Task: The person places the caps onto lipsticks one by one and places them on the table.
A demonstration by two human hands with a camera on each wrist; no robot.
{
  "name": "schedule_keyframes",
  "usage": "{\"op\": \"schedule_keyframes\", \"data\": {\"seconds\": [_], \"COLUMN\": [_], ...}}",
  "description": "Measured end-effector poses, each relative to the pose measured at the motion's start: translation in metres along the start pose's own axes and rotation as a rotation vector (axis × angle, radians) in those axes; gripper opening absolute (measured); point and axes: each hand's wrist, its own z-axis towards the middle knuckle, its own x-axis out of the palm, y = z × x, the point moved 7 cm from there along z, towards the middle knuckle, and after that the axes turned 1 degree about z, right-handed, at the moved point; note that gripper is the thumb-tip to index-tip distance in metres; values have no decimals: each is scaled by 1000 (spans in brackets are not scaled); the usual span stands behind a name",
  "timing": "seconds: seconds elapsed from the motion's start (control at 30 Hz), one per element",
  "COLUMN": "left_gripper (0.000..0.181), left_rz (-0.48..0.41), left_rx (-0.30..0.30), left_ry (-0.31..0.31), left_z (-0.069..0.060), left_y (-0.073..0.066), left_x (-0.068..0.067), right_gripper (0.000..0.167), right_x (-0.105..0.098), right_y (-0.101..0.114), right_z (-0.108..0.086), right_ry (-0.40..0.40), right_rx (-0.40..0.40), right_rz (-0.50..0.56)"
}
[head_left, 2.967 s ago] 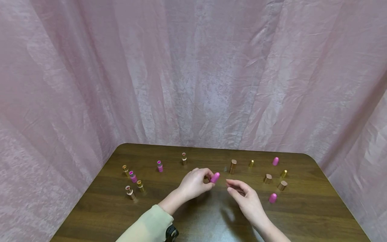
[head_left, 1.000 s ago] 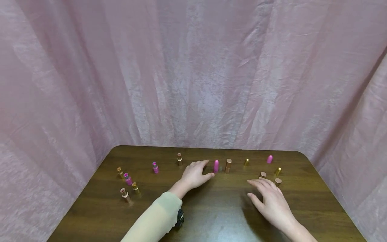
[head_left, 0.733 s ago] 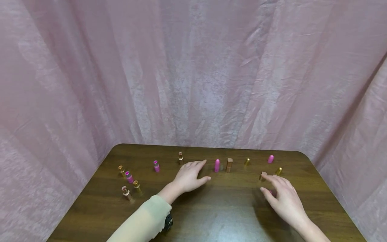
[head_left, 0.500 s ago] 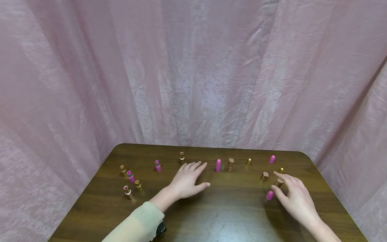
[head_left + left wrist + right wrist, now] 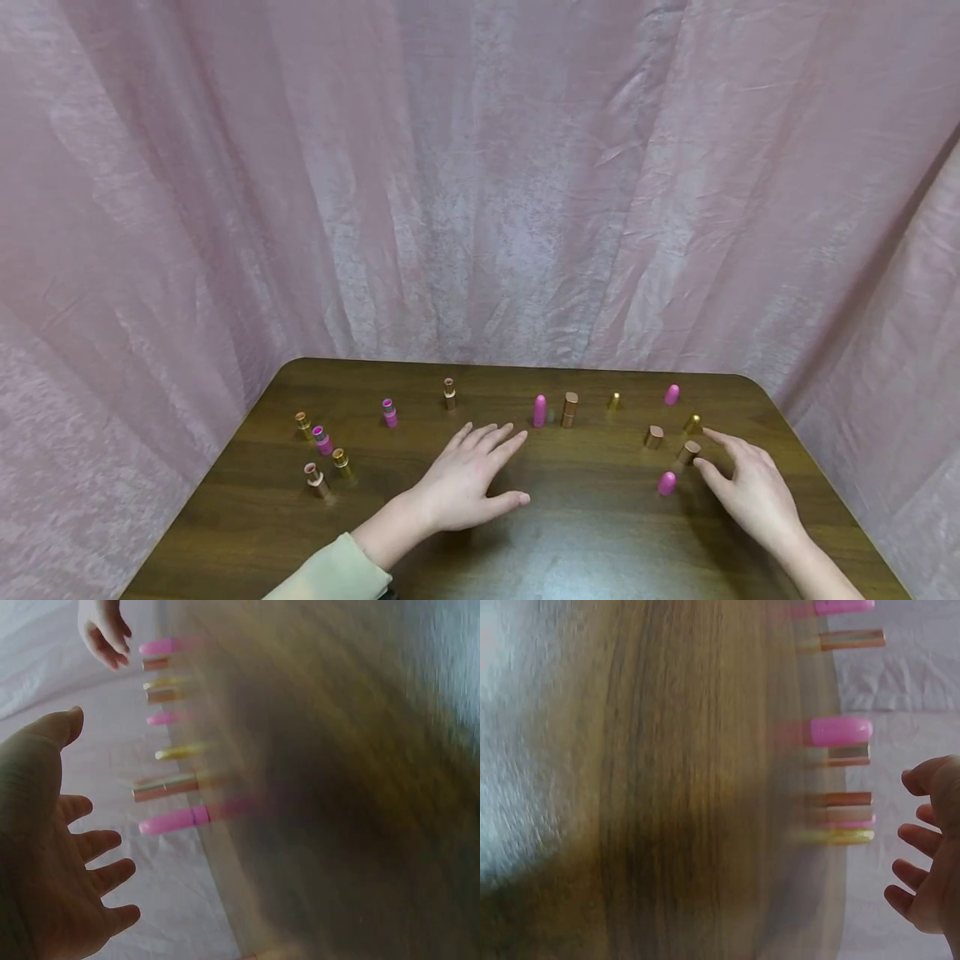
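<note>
My left hand (image 5: 465, 483) is over the middle of the table, its fingers spread and holding nothing. Beyond it, a capped pink lipstick (image 5: 539, 412) stands upright beside a capped rose-gold lipstick (image 5: 569, 411). To the right, my right hand (image 5: 757, 496) has thumb and fingers apart next to a rose-gold lipstick cap (image 5: 688, 453) and a gold cap (image 5: 693, 423); whether it touches either, I cannot tell. A pink cap (image 5: 667, 483) stands just left of its thumb. In the right wrist view, the right hand (image 5: 934, 855) shows relaxed, separated fingers.
Uncapped lipstick tubes stand at the left: rose-gold (image 5: 317, 481), gold (image 5: 342, 462), pink (image 5: 322, 440), with several more behind. Other caps stand at the right, including rose-gold (image 5: 654, 437), gold (image 5: 614, 402) and pink (image 5: 672, 395). A pink curtain (image 5: 480, 183) surrounds the wooden table (image 5: 585, 542).
The pink lipstick, earlier in my left hand, now stands beside the rose-gold one. My left hand has let go and drawn back; my right hand has moved right to the caps.
</note>
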Motion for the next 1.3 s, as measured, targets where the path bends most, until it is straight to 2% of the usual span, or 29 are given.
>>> {"op": "schedule_keyframes", "data": {"seconds": [0.17,0.4,0.63,0.9,1.3], "left_gripper": [80,79,76,74,66], "left_rz": [1,71,109,130,141], "left_rx": [71,189,265,292,268], "left_ry": [-17,-40,-24,8,-15], "left_z": [-7,-14,-9,-1,19], "left_y": [-20,-51,-76,-92,-107], "left_x": [2,15,30,43,48], "right_gripper": [56,63,59,53,42], "right_x": [6,20,28,31,37], "right_y": [-15,-33,-38,-39,-43], "right_z": [2,10,16,19,21], "right_ry": [48,110,95,84,73], "right_rx": [57,122,132,137,144], "right_rz": [-9,-7,-10,-37,-37]}}
